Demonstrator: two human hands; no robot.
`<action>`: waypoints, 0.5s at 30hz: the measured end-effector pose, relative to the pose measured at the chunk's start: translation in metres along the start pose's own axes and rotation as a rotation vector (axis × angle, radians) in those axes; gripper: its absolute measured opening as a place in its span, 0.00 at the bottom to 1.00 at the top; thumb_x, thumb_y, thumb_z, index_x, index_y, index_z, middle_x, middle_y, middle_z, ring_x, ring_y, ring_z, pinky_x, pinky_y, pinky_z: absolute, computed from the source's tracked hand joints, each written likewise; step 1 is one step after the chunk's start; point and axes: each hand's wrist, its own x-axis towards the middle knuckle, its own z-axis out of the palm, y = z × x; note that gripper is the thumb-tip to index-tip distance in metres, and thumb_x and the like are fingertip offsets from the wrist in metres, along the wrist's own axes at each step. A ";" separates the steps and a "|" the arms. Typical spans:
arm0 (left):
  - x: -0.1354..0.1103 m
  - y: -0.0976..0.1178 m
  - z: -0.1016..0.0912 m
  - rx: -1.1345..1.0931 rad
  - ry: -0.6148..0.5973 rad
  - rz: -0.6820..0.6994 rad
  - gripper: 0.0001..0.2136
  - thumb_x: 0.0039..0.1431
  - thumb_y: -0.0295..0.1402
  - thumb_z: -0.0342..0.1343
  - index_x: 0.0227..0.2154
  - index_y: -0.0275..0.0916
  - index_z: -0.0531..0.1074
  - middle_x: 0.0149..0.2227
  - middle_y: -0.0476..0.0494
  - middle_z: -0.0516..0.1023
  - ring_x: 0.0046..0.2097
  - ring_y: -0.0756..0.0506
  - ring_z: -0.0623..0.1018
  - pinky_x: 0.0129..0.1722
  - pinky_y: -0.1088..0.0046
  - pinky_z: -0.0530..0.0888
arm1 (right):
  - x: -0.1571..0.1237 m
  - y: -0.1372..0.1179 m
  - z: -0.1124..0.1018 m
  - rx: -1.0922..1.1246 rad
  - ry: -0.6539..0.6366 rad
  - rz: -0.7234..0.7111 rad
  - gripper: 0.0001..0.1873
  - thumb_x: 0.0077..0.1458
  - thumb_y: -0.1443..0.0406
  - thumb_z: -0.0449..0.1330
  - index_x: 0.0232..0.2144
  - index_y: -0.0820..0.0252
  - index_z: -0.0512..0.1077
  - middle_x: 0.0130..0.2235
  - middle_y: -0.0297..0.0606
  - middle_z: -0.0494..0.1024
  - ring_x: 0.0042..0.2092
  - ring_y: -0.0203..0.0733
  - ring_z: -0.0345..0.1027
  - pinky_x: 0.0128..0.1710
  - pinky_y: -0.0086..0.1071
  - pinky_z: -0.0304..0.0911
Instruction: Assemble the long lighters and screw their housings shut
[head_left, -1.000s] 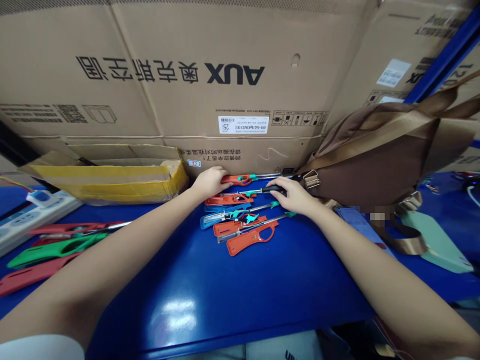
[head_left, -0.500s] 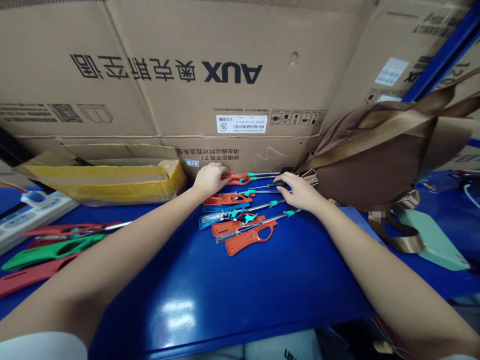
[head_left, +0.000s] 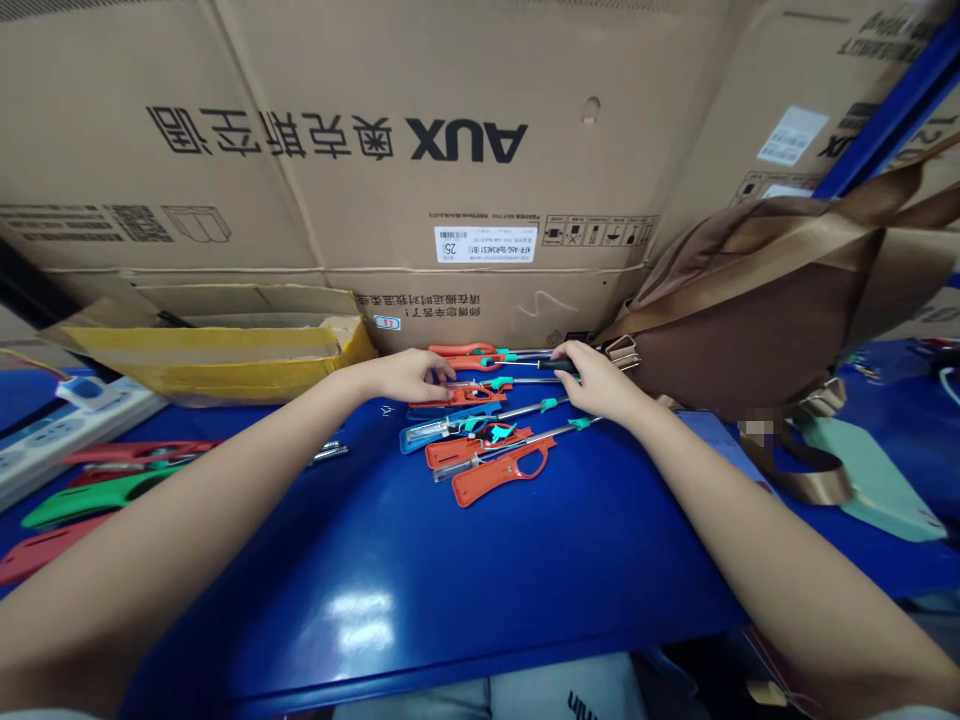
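My right hand point(head_left: 596, 385) is closed round the black handle of a screwdriver point(head_left: 553, 365), its thin shaft pointing left over the lighters. Beside the third row, my left hand point(head_left: 412, 376) has its thumb and fingers apart, the fingertips at the near end of an orange lighter point(head_left: 461, 396) with an opened casing. Behind it lie orange lighters point(head_left: 463, 351) with metal tubes. Closer to me are a blue opened lighter point(head_left: 425, 434) with a clear tank and an orange lighter half point(head_left: 491, 478) with a trigger ring. Turquoise pieces sit on the tubes.
A yellow-taped cardboard box point(head_left: 202, 365) and a white power strip point(head_left: 45, 440) stand left. Red and green lighter casings point(head_left: 97, 500) lie partly under my left forearm. A brown bag point(head_left: 750, 310) and a pale green box point(head_left: 877, 480) are right. Large cartons point(head_left: 330, 60) wall the back.
My left hand has let go of the rear orange lighter and come nearer, to the orange lighter in the third row. My right hand keeps the screwdriver in nearly the same place.
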 end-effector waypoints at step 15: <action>0.005 0.005 0.011 -0.153 0.057 -0.077 0.18 0.61 0.48 0.56 0.43 0.40 0.75 0.38 0.42 0.82 0.32 0.44 0.80 0.32 0.69 0.72 | 0.001 -0.004 -0.003 -0.083 0.020 0.073 0.13 0.63 0.66 0.54 0.48 0.59 0.71 0.51 0.50 0.76 0.53 0.57 0.72 0.54 0.49 0.69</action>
